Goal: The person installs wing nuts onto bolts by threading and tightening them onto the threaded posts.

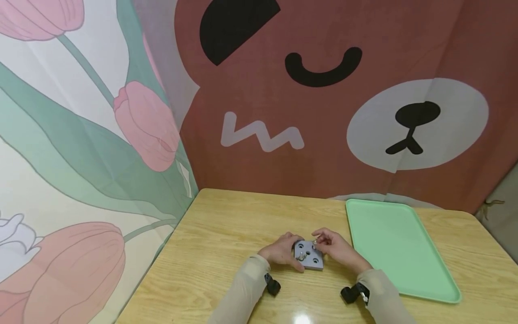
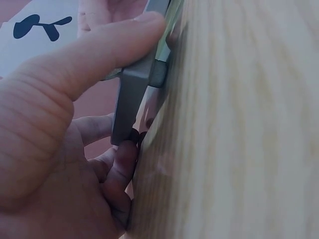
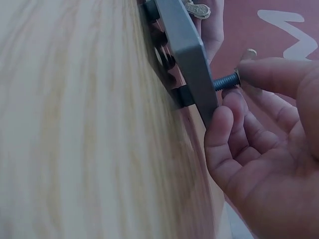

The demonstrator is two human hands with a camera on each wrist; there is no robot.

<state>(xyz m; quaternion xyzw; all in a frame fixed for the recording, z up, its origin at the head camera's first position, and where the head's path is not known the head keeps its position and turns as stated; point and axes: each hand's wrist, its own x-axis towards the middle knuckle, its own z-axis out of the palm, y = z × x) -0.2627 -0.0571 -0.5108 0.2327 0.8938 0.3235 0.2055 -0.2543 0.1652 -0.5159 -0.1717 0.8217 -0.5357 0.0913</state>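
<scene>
A grey plate with several round holes (image 1: 308,258) is held slightly tilted over the wooden table. My left hand (image 1: 282,251) grips it from the left, thumb along the near edge and fingers at the far side. In the left wrist view, a short dark peg (image 2: 157,74) sticks out beneath the plate. My right hand (image 1: 337,248) is at the plate's far right corner, pinching a brass-coloured wing nut (image 3: 249,55). That wing nut sits at the end of a dark threaded bolt (image 3: 227,82) standing out of the plate. Another wing nut (image 1: 301,256) is on the plate's left part.
A light green tray (image 1: 398,247) lies on the table (image 1: 218,238) to the right of my right hand. Behind the table hangs a printed cloth (image 1: 323,108) with a bear; a tulip-patterned cloth (image 1: 93,180) covers the left. Black cameras sit on both wrists.
</scene>
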